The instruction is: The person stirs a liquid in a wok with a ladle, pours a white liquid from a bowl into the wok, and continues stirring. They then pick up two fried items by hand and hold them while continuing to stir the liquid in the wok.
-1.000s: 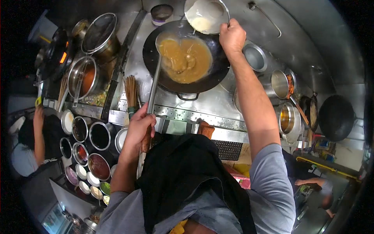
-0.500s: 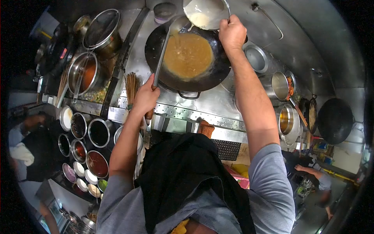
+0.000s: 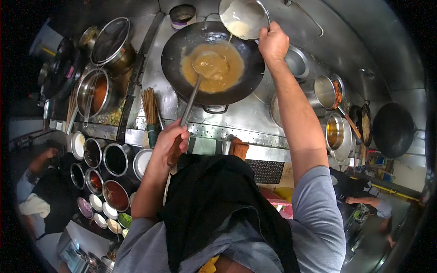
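Observation:
My left hand (image 3: 173, 140) is closed around the wooden handle of a long metal ladle (image 3: 191, 101). The ladle's bowl sits in brown sauce (image 3: 233, 59) inside a large black wok (image 3: 172, 63). Above the wok's far right rim, my right hand (image 3: 274, 43) grips the edge of a metal bowl (image 3: 260, 17), tilted toward the wok. Pale, creamy liquid (image 3: 237, 29) lies in this bowl, and a thin stream of it falls into the wok.
A bamboo brush (image 3: 149, 107) stands left of the wok. Further left are a pot with a whisk (image 3: 96, 98) and several sauce containers (image 3: 116, 159). Metal pots (image 3: 324, 92) stand at right, near a hanging wok (image 3: 392, 135). Other people are at both sides.
The ladle has moved from the wok's far rim down into the sauce, and my left hand has come nearer my body. My right hand still holds the tilted bowl, which pours a thin stream.

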Tool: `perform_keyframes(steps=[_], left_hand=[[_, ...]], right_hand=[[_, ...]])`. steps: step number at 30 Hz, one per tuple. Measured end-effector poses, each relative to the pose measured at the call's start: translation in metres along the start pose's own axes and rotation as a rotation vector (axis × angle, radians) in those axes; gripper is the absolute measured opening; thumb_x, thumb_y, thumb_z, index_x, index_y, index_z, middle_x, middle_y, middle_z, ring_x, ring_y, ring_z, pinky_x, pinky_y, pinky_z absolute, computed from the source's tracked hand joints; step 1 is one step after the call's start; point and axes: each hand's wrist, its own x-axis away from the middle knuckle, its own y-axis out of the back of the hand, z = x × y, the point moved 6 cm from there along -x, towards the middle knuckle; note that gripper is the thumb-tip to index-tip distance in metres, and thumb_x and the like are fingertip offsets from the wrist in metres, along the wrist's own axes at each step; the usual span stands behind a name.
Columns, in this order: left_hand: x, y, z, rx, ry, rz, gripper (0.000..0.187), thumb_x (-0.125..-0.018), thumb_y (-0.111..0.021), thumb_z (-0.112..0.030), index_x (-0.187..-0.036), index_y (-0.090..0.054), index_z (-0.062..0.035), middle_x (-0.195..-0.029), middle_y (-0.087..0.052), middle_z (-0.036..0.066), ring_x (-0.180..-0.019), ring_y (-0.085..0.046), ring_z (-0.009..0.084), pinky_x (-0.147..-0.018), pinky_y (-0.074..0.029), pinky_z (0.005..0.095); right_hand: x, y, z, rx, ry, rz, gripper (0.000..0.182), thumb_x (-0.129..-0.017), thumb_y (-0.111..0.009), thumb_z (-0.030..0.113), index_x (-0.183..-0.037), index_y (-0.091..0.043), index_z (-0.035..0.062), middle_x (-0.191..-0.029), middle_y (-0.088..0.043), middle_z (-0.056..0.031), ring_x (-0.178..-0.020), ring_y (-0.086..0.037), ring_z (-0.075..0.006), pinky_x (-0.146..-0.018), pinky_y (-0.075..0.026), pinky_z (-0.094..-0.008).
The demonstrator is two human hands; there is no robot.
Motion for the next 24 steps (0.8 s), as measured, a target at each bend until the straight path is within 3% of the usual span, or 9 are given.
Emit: perform_keyframes(steps=[6,10,19,24], left_hand=[[0.023,-0.002,-0.019,-0.297,-0.220,-0.082,0.051,-0.087,-0.054,-0.008,-0.136,-0.038,-0.0032,-0.065,-0.049,0.001,-0.044,-0.046,0.0117,-0.038,-0.039,0.0262],[0.036,-0.010,-0.040,-0.396,-0.291,-0.155,0.057,-0.086,-0.052,-0.005,-0.140,-0.038,-0.0039,-0.066,-0.050,0.001,-0.043,-0.046,0.0109,-0.039,-0.040,0.0244],[0.016,-0.025,-0.071,-0.583,-0.397,-0.196,0.058,-0.085,-0.050,-0.004,-0.141,-0.040,-0.0077,-0.064,-0.050,0.000,-0.044,-0.047,0.0104,-0.041,-0.040,0.0246],[-0.024,-0.001,-0.072,-1.006,-0.460,-0.380,0.061,-0.083,-0.054,-0.009,-0.142,-0.037,-0.0059,-0.067,-0.057,0.006,-0.048,-0.054,0.0136,-0.049,-0.047,0.0309]], right_hand=[[0.002,0.003,0.013,-0.030,0.035,-0.014,0.017,-0.077,-0.058,0.019,-0.072,-0.058,0.0032,-0.072,-0.063,-0.0216,-0.069,-0.061,-0.0439,-0.067,-0.048,-0.0524],[0.001,-0.002,0.024,-0.042,0.013,0.034,0.021,-0.080,-0.057,0.024,-0.074,-0.057,0.0038,-0.075,-0.063,-0.0200,-0.074,-0.060,-0.0435,-0.068,-0.047,-0.0506],[-0.002,-0.009,0.052,-0.064,0.115,0.000,0.018,-0.076,-0.061,0.019,-0.071,-0.056,0.0029,-0.074,-0.062,-0.0213,-0.069,-0.060,-0.0435,-0.066,-0.048,-0.0520],[0.000,-0.007,0.050,-0.055,0.110,0.009,0.018,-0.077,-0.059,0.020,-0.072,-0.056,0.0029,-0.075,-0.062,-0.0217,-0.070,-0.060,-0.0434,-0.066,-0.047,-0.0529]])
